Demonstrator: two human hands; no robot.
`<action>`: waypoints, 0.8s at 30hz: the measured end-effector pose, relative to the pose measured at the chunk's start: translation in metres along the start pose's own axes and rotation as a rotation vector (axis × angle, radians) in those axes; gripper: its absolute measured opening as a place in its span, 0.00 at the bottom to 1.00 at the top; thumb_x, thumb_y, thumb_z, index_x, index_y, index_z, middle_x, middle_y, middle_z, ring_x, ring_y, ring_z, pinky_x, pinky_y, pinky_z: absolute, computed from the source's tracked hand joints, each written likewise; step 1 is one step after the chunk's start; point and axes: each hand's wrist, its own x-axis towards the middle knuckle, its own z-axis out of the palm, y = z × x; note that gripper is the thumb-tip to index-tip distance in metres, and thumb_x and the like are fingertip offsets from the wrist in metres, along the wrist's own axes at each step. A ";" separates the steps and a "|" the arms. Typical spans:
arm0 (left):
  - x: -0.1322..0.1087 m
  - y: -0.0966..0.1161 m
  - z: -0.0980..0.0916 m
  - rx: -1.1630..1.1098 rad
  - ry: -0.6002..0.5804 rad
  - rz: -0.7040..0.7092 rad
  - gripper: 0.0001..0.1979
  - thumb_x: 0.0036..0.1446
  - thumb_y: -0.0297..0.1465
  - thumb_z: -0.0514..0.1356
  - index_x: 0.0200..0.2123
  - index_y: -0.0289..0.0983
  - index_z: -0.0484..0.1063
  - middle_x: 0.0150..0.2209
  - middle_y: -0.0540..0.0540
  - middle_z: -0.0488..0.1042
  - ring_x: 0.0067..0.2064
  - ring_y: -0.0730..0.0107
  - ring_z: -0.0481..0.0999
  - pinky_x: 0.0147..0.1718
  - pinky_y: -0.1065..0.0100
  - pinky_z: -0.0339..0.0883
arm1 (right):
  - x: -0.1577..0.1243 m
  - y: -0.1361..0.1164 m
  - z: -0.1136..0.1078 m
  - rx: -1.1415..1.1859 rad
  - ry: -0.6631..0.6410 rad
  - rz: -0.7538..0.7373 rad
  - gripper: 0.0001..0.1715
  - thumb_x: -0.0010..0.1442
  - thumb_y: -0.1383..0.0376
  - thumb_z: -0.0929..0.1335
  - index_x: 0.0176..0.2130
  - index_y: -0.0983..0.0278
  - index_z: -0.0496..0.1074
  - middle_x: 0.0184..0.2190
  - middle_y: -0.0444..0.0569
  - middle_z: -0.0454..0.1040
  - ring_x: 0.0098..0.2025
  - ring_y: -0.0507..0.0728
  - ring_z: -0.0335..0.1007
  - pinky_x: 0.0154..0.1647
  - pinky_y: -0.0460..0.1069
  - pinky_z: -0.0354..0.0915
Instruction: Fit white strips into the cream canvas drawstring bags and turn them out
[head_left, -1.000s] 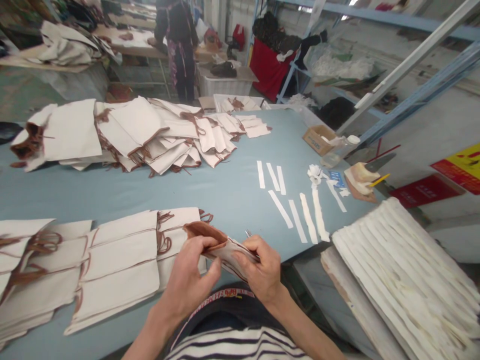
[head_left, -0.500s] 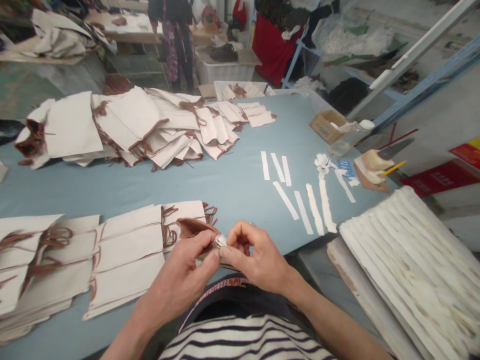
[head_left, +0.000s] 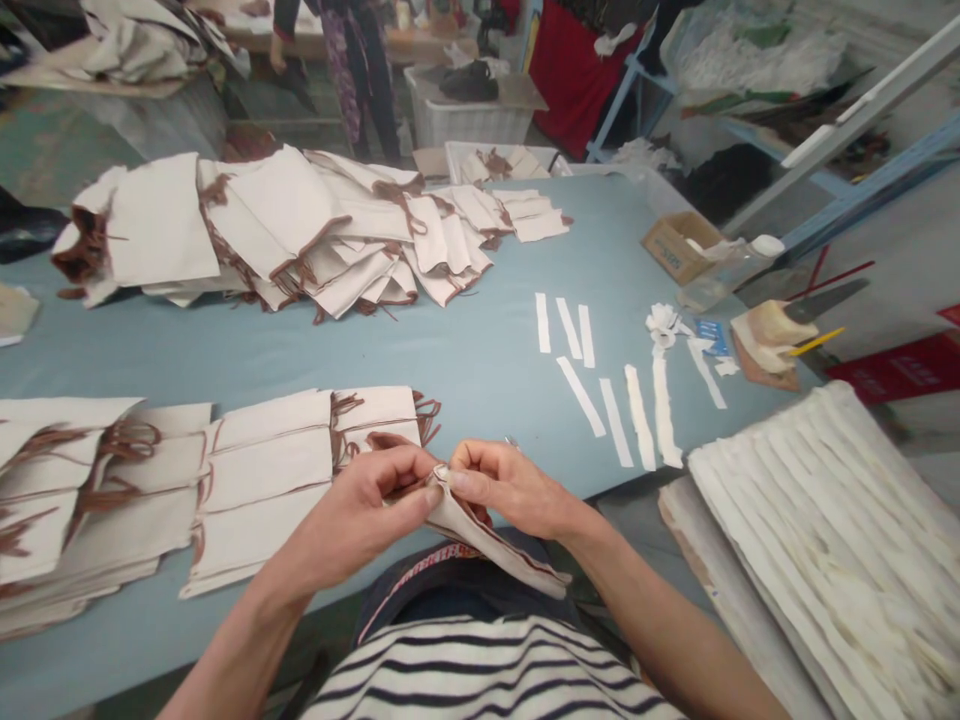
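Observation:
In front of my lap, both hands pinch one end of a cream fabric piece with brown edging [head_left: 491,540]. My left hand [head_left: 375,505] grips it from the left, thumb and forefinger closed at the gathered corner. From the right, my right hand [head_left: 517,490] presses thumb and finger on the same spot, and a small metal glint shows above its knuckles. The piece hangs down to the right below my hands. Beside my left hand lies a row of similar cream pieces [head_left: 270,490] with brown cords.
A heap of cream pieces [head_left: 277,220] lies across the blue table [head_left: 315,350]. White strips [head_left: 581,395], a cardboard box [head_left: 675,248], a plastic jar [head_left: 731,275] and a yellow pencil [head_left: 817,342] are on the right. A padded white stack [head_left: 825,540] stands at the table's right edge. A person [head_left: 360,70] stands behind.
The fabric piece has swung out, its length now hanging down to the right below my hands. Both hands keep their pinch at the corner. The camera view has shifted slightly.

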 end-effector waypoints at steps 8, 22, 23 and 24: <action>-0.002 -0.006 -0.003 -0.127 -0.063 0.019 0.11 0.63 0.37 0.64 0.33 0.35 0.79 0.31 0.47 0.77 0.32 0.69 0.71 0.32 0.71 0.64 | -0.009 -0.005 0.004 -0.063 0.047 -0.003 0.24 0.65 0.46 0.72 0.34 0.62 0.66 0.25 0.38 0.68 0.26 0.49 0.64 0.27 0.44 0.62; -0.004 0.002 0.004 0.041 0.128 0.058 0.12 0.65 0.37 0.62 0.33 0.36 0.79 0.32 0.49 0.77 0.32 0.70 0.71 0.31 0.72 0.64 | -0.015 -0.008 0.010 -1.152 0.415 -0.534 0.07 0.74 0.67 0.66 0.41 0.63 0.72 0.31 0.45 0.81 0.31 0.53 0.77 0.32 0.47 0.62; -0.005 0.002 0.004 0.045 0.129 0.043 0.13 0.65 0.38 0.62 0.33 0.36 0.79 0.31 0.49 0.77 0.32 0.70 0.71 0.30 0.72 0.63 | -0.015 -0.007 0.009 -1.236 0.430 -0.604 0.07 0.75 0.67 0.65 0.42 0.63 0.72 0.32 0.46 0.81 0.32 0.53 0.78 0.32 0.48 0.61; -0.005 0.002 0.005 0.045 0.128 0.030 0.14 0.65 0.39 0.62 0.33 0.36 0.79 0.31 0.49 0.77 0.31 0.70 0.71 0.29 0.71 0.63 | -0.015 -0.007 0.007 -1.309 0.435 -0.669 0.08 0.75 0.67 0.65 0.42 0.63 0.73 0.33 0.46 0.81 0.32 0.53 0.78 0.32 0.48 0.61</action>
